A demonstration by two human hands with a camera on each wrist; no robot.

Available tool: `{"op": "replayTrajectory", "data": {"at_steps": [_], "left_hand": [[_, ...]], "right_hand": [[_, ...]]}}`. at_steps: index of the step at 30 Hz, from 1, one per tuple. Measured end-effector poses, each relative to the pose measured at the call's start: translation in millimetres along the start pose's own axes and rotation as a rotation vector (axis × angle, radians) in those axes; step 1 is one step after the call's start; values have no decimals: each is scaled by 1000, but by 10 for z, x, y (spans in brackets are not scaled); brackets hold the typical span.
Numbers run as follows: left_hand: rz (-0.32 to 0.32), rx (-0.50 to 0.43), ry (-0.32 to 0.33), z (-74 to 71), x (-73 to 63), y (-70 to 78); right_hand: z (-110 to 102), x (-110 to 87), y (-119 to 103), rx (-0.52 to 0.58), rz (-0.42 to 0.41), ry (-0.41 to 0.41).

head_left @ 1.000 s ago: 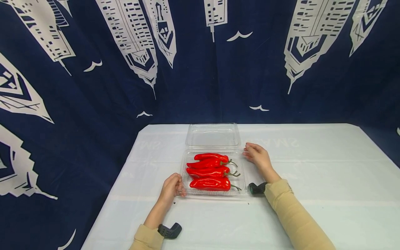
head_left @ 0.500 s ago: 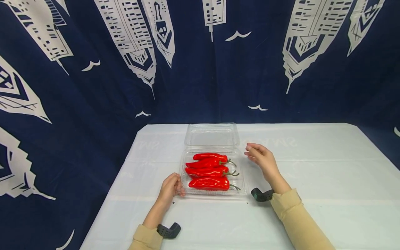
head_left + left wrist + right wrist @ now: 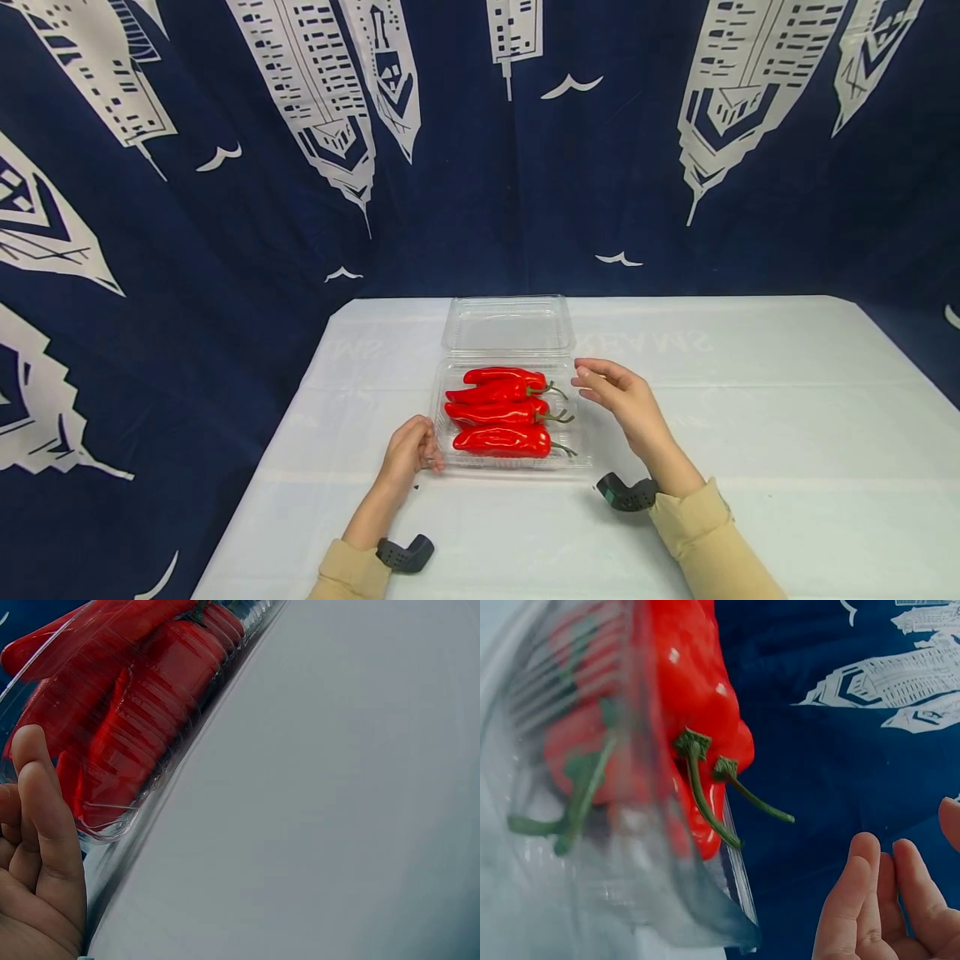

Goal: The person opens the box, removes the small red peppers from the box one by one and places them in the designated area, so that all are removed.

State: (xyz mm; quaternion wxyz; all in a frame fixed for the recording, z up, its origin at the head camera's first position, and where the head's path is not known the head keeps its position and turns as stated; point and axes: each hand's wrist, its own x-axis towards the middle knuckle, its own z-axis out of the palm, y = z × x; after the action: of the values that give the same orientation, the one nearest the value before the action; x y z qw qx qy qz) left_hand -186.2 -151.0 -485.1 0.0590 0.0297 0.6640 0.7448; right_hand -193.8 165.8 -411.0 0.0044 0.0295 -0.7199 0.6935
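Note:
A clear plastic clamshell container (image 3: 581,442) lies open in the middle of the white table, its lid (image 3: 510,327) folded back towards the far edge. Several long red peppers (image 3: 501,442) lie side by side in it, green stems (image 3: 697,780) pointing right. My left hand (image 3: 408,444) holds the container's near left corner; in the left wrist view its fingers (image 3: 46,817) lie at the clear ribbed wall. At the far right of the base, my right hand (image 3: 621,400) hovers beside the rim with relaxed fingers and nothing in them.
The white-covered table (image 3: 765,467) extends to both sides of the container. Behind it hangs a dark blue curtain (image 3: 465,217) printed with white buildings. Black wrist devices (image 3: 406,553) sit on both forearms, below tan sleeves (image 3: 708,533).
My right hand first drew slightly right, away from the container, then came back left and nearer, its fingertips now close to the rim. The left hand, container and peppers keep their places.

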Motion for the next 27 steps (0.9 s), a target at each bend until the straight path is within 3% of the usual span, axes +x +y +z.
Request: {"op": "replayTrajectory", "data": {"at_steps": [12,27], "left_hand": [[-3,-2,-7,-1,-3,4],[-16,-4,-1,7,-6,11]], "right_hand": [[76,-127,10,-68,0,-74],[190,-200,25,-114,-7,-300]]}}
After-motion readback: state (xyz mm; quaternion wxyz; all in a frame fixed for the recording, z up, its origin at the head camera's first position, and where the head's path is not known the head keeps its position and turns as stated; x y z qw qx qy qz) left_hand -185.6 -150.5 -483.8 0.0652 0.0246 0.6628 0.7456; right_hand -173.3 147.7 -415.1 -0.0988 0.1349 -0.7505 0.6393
